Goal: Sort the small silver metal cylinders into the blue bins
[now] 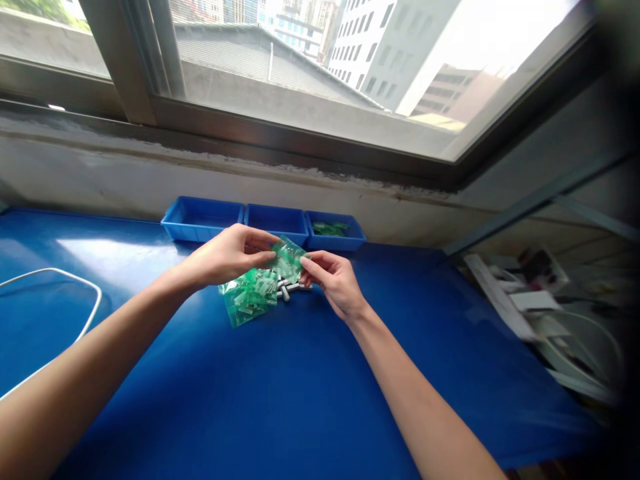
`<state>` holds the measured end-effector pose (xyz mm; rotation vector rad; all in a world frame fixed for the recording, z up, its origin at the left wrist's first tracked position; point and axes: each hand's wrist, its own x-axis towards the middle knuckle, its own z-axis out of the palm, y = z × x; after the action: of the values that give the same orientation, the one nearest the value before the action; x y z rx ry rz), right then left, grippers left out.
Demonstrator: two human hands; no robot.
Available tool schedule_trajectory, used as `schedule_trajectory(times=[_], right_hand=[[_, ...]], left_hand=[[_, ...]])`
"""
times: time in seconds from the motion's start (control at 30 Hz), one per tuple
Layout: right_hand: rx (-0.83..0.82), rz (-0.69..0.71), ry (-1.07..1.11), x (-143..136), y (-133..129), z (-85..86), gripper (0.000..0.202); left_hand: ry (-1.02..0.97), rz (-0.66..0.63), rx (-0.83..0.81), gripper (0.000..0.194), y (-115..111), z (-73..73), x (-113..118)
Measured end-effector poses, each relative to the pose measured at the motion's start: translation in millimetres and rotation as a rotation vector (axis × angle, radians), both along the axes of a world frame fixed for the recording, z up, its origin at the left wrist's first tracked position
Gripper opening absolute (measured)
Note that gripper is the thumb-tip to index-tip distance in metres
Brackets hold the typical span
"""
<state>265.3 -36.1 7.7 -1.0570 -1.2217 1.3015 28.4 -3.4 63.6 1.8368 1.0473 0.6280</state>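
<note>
Between my two hands is a small green transparent plastic bag (pixel 287 259), raised a little above the table. My left hand (pixel 233 255) pinches its left edge with thumb and fingers. The right edge is gripped by my right hand (pixel 331 277), thumb on top. Below and to the left lies a larger green plastic bag (pixel 247 297) with several small pale pieces in or on it. Several short grey and dark metallic pieces (pixel 286 291) lie in a loose pile under the held bag, partly hidden by it. Whether the held bag contains anything is too small to tell.
Three blue bins stand in a row by the wall: a left bin (pixel 203 232), a middle bin (pixel 277 212) and a right bin (pixel 343 244) with green bags inside. A white cable (pixel 95 293) curves over the blue table (pixel 280 400) at left. Clutter (pixel 545 300) sits beyond the right edge.
</note>
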Motion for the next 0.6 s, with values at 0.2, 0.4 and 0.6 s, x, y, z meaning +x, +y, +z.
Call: schedule_trajectory(times=[0.2,0.4,0.6], right_hand=[[-0.04,-0.093,0.018,11.4,10.0,-3.2,0.031],[-0.028,-0.296,0.288,21.3,31.2,-3.2,0.035],[-0.111,-0.301,0.296,18.9,28.8,-3.9,0.035]], left_hand=[[0.522,0.254,0.353,0.037,6.8,1.1,-17.8],[0.615,0.163,0.402,0.042,15.6,-0.6,-29.1],[0.778,0.093,0.362,0.036,17.3,4.0,-44.9]])
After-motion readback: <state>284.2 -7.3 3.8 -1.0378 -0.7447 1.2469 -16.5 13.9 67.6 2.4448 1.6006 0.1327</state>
